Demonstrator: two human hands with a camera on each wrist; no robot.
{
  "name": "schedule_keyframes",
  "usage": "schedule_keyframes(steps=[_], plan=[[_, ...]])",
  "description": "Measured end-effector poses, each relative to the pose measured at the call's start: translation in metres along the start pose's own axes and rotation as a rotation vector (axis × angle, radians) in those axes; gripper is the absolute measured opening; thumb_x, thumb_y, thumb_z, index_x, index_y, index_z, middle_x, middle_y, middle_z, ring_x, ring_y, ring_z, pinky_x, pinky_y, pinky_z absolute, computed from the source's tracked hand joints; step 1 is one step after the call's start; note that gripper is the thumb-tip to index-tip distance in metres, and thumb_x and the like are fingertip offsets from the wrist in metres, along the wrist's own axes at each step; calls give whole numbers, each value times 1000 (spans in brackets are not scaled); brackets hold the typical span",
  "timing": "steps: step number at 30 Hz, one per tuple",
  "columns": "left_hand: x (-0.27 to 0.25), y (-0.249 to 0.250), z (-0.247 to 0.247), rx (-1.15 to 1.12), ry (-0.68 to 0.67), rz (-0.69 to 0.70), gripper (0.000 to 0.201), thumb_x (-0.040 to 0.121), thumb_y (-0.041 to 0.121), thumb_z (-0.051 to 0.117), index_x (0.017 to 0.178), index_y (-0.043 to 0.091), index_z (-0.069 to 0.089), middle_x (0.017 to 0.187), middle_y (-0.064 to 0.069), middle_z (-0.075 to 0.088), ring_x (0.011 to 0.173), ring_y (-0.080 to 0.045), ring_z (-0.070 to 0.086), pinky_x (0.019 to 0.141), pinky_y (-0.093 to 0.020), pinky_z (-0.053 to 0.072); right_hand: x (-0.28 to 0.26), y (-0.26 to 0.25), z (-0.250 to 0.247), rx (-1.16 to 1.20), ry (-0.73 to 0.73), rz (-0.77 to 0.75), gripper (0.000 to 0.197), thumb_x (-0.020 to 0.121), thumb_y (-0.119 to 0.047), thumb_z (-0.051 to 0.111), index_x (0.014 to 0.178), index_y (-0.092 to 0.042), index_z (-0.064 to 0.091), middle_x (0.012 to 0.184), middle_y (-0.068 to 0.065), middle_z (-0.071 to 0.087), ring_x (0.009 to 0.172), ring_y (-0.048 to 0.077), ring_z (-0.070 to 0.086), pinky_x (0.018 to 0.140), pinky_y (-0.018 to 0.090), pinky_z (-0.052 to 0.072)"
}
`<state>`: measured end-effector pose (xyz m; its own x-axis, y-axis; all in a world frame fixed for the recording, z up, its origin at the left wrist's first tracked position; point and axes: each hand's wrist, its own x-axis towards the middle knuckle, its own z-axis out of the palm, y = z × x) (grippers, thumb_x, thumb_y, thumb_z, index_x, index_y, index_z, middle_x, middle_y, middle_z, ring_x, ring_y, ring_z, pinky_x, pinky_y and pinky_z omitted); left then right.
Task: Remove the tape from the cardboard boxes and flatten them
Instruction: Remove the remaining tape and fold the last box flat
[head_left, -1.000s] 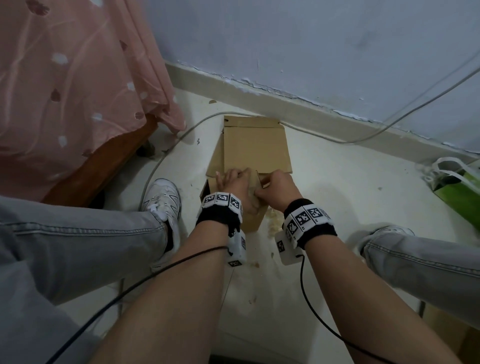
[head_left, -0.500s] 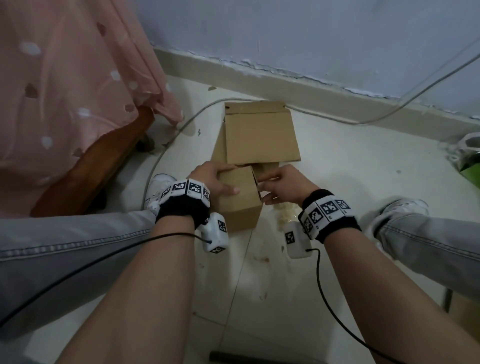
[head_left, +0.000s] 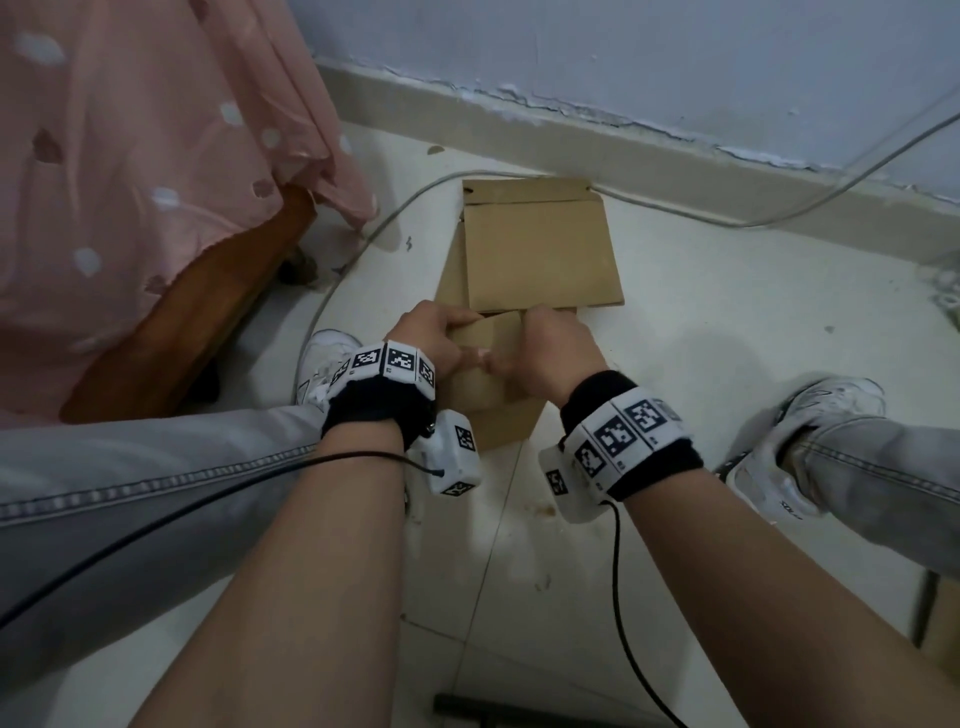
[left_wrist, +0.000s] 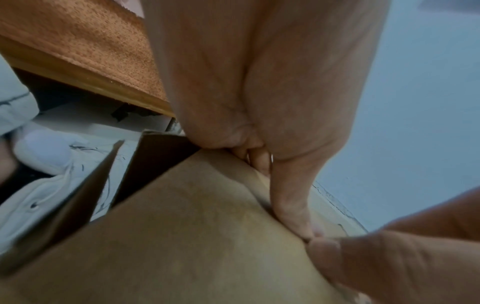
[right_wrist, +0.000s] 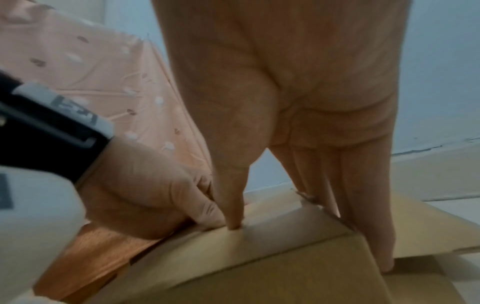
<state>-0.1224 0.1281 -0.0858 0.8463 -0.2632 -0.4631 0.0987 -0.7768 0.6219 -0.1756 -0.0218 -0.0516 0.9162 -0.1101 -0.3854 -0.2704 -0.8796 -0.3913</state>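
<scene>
A small brown cardboard box (head_left: 501, 421) stands on the floor between my knees. My left hand (head_left: 434, 338) grips its top left edge, fingers curled over the far side. My right hand (head_left: 553, 348) grips the top right edge, and the two thumbs meet on the near face. In the left wrist view the left thumb (left_wrist: 291, 205) presses along the box's (left_wrist: 194, 236) upper fold. In the right wrist view the right thumb (right_wrist: 231, 205) digs into the box's (right_wrist: 285, 257) top seam, fingers down behind it. A flattened cardboard sheet (head_left: 537, 254) lies just beyond. No tape is visible.
A pink spotted bedsheet (head_left: 130, 182) hangs over a wooden bed frame (head_left: 171, 332) on the left. A grey cable (head_left: 779, 213) runs along the skirting board behind the cardboard. My white shoes (head_left: 327, 358) (head_left: 821, 415) flank the box.
The left hand has gone from lying over the box's top to gripping its top edge. The right hand has shifted from the side flap onto the top, thumbs now touching.
</scene>
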Motion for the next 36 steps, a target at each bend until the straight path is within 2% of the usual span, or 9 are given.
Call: schedule_keyframes(steps=[3, 8, 15, 20, 22, 24, 27, 31, 36], plan=[[-1, 0, 0, -14, 28, -29, 51, 79, 34, 79, 127, 32, 65, 125, 3, 66, 115, -17, 61, 103, -30, 46, -3, -6, 5, -38, 26, -12, 44, 85, -50, 66, 98, -10, 54, 106, 12, 63, 97, 31, 61, 80, 37, 51], [-4, 1, 0, -28, 40, -48, 51, 78, 34, 80, 127, 30, 66, 125, 2, 67, 113, -19, 62, 100, -29, 47, -1, -6, 2, -22, 4, 2, 45, 83, -47, 69, 102, -8, 57, 105, 11, 65, 98, 30, 62, 76, 33, 49], [-4, 3, 4, -24, 60, -67, 55, 75, 33, 82, 127, 29, 66, 126, 1, 66, 115, -21, 61, 103, -35, 48, -7, -14, 10, -48, 80, 35, 39, 83, -44, 70, 85, -14, 46, 86, 5, 53, 89, 28, 60, 71, 33, 48], [-4, 3, 4, -26, 54, -69, 59, 73, 37, 83, 128, 29, 65, 127, 1, 66, 116, -20, 61, 104, -36, 47, -5, -13, 14, -97, 154, 34, 16, 90, -23, 62, 96, -9, 56, 102, 14, 65, 94, 33, 61, 69, 32, 42], [-3, 2, 4, -31, 62, -73, 58, 74, 37, 83, 129, 29, 65, 129, 2, 64, 118, -20, 60, 104, -36, 47, -1, -9, 10, -30, 95, 44, 20, 89, -27, 63, 92, -9, 54, 101, 13, 65, 93, 31, 62, 70, 31, 45], [-4, 2, 5, -36, 73, -73, 56, 74, 36, 82, 126, 30, 66, 128, 3, 65, 116, -20, 61, 103, -35, 48, 0, -6, 7, 58, 27, 55, 38, 83, -41, 70, 96, -7, 59, 98, 9, 67, 90, 28, 63, 73, 33, 52], [-5, 3, 5, -37, 79, -80, 54, 74, 36, 82, 126, 31, 67, 129, 3, 65, 116, -20, 61, 103, -35, 48, -4, -9, 8, 12, 40, 32, 42, 82, -47, 70, 91, -10, 54, 88, 3, 60, 87, 26, 62, 69, 30, 49], [-5, 3, 6, -26, 108, -102, 56, 74, 36, 83, 126, 32, 66, 132, 3, 63, 118, -20, 60, 104, -35, 47, -9, -17, 9, -62, 91, 23, 37, 85, -42, 69, 87, -14, 45, 96, 11, 63, 93, 31, 62, 75, 35, 50], [-3, 3, 6, -48, 70, -101, 59, 73, 34, 85, 128, 29, 65, 130, 2, 64, 118, -20, 60, 105, -35, 46, -10, -17, 13, -119, 131, 21, 15, 91, -19, 58, 100, -6, 55, 106, 16, 64, 98, 35, 60, 73, 34, 44]])
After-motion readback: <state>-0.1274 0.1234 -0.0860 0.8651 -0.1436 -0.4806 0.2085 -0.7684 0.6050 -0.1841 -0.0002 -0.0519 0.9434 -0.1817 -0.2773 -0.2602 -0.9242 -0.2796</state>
